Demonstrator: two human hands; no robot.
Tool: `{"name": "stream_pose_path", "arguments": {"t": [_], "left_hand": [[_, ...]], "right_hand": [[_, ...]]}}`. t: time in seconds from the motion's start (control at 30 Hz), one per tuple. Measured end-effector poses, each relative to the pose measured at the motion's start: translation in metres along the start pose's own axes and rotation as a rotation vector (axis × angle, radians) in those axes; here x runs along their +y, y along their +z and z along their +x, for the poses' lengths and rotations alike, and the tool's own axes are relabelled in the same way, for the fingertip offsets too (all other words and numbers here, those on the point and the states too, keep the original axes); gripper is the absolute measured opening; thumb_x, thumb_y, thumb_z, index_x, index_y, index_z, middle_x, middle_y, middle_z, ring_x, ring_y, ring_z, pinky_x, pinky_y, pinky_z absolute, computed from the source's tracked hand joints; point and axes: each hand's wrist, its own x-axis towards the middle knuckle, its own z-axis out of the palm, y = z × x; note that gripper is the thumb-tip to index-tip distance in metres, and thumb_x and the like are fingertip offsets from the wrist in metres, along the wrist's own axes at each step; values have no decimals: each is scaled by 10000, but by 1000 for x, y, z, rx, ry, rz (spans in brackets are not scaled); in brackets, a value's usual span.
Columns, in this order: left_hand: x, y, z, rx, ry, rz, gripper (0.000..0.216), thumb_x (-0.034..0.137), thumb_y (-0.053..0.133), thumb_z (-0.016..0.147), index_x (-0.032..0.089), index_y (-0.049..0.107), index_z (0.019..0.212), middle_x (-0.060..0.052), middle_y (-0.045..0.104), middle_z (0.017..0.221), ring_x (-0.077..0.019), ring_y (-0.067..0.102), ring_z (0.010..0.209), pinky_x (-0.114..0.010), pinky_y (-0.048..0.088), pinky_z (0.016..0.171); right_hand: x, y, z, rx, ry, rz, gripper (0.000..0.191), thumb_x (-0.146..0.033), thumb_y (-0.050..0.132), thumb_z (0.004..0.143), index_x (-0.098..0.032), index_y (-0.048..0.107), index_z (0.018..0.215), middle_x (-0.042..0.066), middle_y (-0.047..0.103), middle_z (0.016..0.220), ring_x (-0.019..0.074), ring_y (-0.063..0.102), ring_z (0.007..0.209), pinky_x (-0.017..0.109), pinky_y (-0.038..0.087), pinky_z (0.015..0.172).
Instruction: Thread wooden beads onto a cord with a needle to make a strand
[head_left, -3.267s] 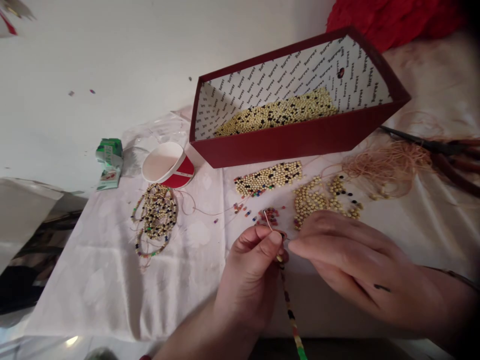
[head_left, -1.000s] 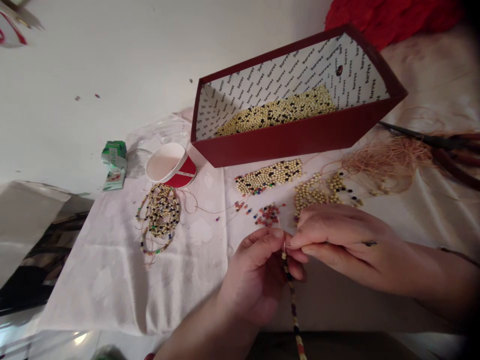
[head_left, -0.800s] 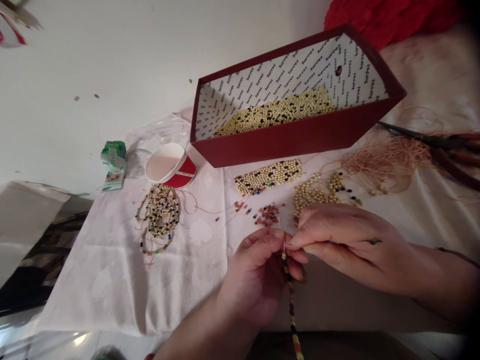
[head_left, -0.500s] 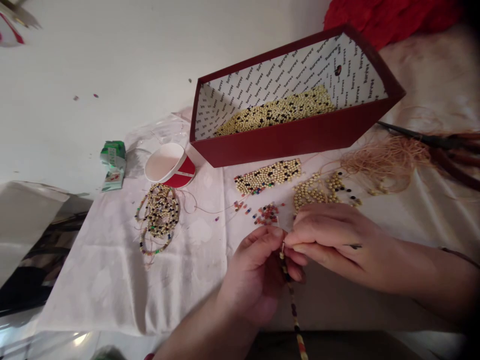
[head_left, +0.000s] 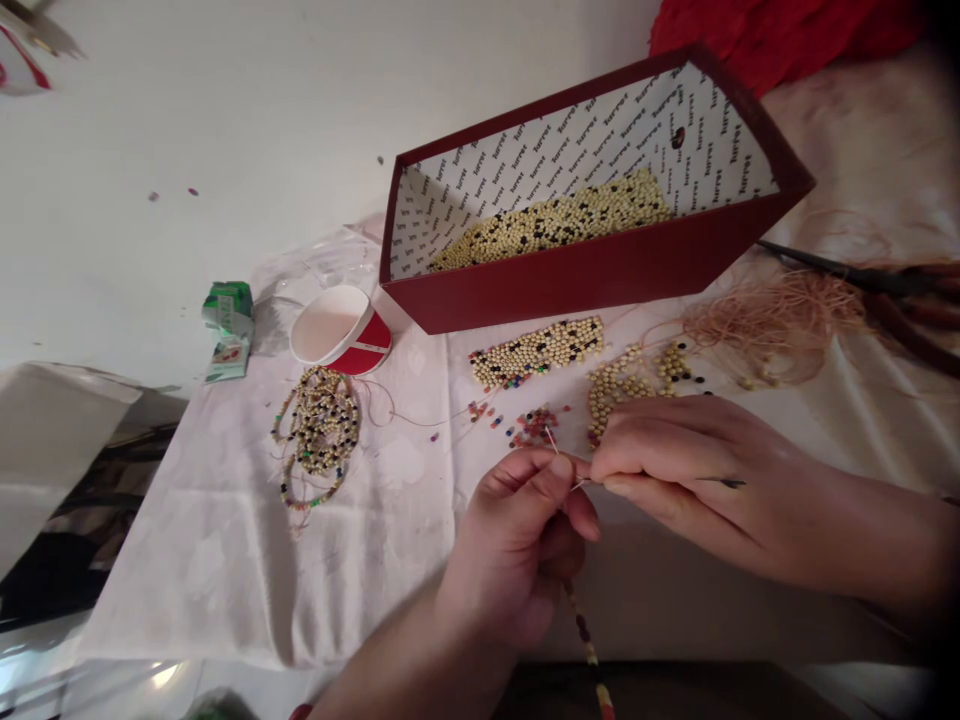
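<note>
Between thumb and fingers, my left hand (head_left: 517, 550) pinches the thin cord of a beaded strand (head_left: 585, 640). A pale cord end (head_left: 552, 440) sticks up past its thumb, and the strand of cream, dark and orange beads hangs below. Close beside it on the right, my right hand (head_left: 675, 480) is closed in a pinch on the cord; its fingertips hide the exact grip. Just beyond the hands lie loose orange and blue beads (head_left: 536, 428), a patch of cream beads (head_left: 615, 385) and a rectangular bed of beads (head_left: 537, 352).
A dark red box (head_left: 570, 290) with cream and black beads stands at the back. Left of it are a red-and-white paper cup (head_left: 364, 345), coiled bead strands (head_left: 319, 430) and a green packet (head_left: 228, 325). Tangled cord (head_left: 780, 325) and dark-handled scissors or pliers (head_left: 900, 300) lie right.
My right hand has moved slightly right, away from the left thumb. My left hand has turned a little, and its fingers now cover the upper beads of the strand.
</note>
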Motion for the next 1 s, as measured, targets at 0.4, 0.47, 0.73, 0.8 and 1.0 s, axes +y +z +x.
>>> {"name": "stream_pose_path", "arguments": {"t": [0.4, 0.47, 0.73, 0.8, 1.0], "left_hand": [[1, 7, -3, 94, -22, 195, 317, 404, 764, 721, 147, 584, 681, 41, 488, 456, -34, 252, 373, -180, 139, 380], [1, 8, -3, 95, -20, 202, 333, 417, 777, 703, 150, 582, 675, 47, 469, 449, -38, 256, 382, -185, 139, 387], [-1, 7, -4, 86, -5, 190, 309, 400, 769, 719, 156, 584, 686, 52, 455, 441, -47, 254, 392, -195, 136, 393], [0, 7, -3, 78, -19, 166, 306, 392, 772, 719, 154, 582, 686, 51, 458, 446, -44, 250, 393, -188, 133, 390], [1, 5, -3, 62, -52, 95, 289, 358, 774, 734, 142, 587, 689, 36, 508, 475, -23, 249, 373, -165, 130, 372]], "right_hand": [[-2, -6, -2, 22, 57, -12, 281, -189, 394, 949, -199, 562, 724, 4, 586, 655, 147, 528, 603, 292, 376, 569], [-2, -6, -2, 19, 60, -3, 276, -190, 390, 949, -203, 561, 734, 9, 596, 672, 154, 543, 621, 301, 390, 581], [-5, -7, -1, 18, 54, 102, 235, -145, 388, 941, -214, 583, 830, 29, 666, 847, 164, 618, 810, 279, 481, 702], [-4, -7, -1, 31, 51, 102, 222, -143, 407, 934, -222, 599, 856, 19, 676, 846, 160, 622, 796, 271, 486, 689], [-2, -9, 0, 65, 42, 109, 213, -138, 451, 920, -235, 639, 909, 1, 703, 846, 149, 634, 771, 256, 483, 691]]}}
